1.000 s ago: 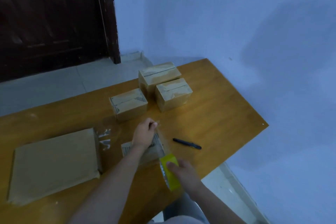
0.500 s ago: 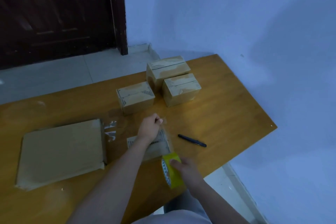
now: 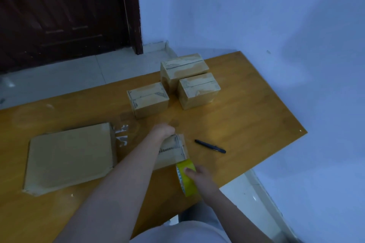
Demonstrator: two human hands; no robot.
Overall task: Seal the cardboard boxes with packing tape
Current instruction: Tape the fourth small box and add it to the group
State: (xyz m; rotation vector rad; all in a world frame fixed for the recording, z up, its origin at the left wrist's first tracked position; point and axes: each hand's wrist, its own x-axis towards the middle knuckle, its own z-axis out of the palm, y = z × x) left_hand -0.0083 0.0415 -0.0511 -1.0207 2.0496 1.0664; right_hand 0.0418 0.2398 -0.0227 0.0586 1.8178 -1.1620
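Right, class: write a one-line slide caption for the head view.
Left hand pins tape to a small cardboard box while the right hand pulls the yellow tape roll back.

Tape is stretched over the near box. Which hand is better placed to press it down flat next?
Left, probably. The left hand already rests at the far end of the box, on the tape. The right hand grips the tape roll at the near edge, keeping the strip taut.

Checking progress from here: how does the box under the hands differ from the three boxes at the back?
The box under the hands is held by the left hand, with tape running to the yellow roll in the right hand's grip; the three back boxes stand untouched. It sits near the front edge, they farther back. All are brown cardboard.
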